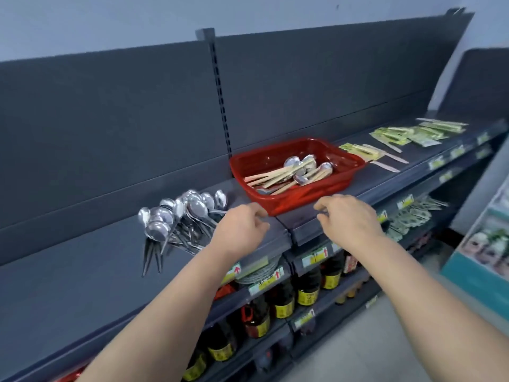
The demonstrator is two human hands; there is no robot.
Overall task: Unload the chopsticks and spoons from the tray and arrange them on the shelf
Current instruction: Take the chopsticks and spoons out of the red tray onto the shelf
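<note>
A red plastic tray (341, 158) stands on the dark top shelf (82, 274) and holds wooden chopsticks (278, 176) mixed with a few metal spoons (325, 168). A pile of metal spoons (176, 216) lies on the shelf left of the tray. Green-wrapped chopstick packs (405, 135) lie spread on the shelf to the right. My left hand (239, 230) hovers at the shelf's front edge just before the tray, fingers curled and empty. My right hand (347, 219) hovers beside it, fingers loosely bent, holding nothing.
Lower shelves carry dark sauce bottles with yellow labels (308, 288) and price tags (314, 257). More green packets (410, 219) sit on the shelf below at the right. A teal display stand (484, 244) is at the far right. A slotted upright post (217, 86) rises behind the tray.
</note>
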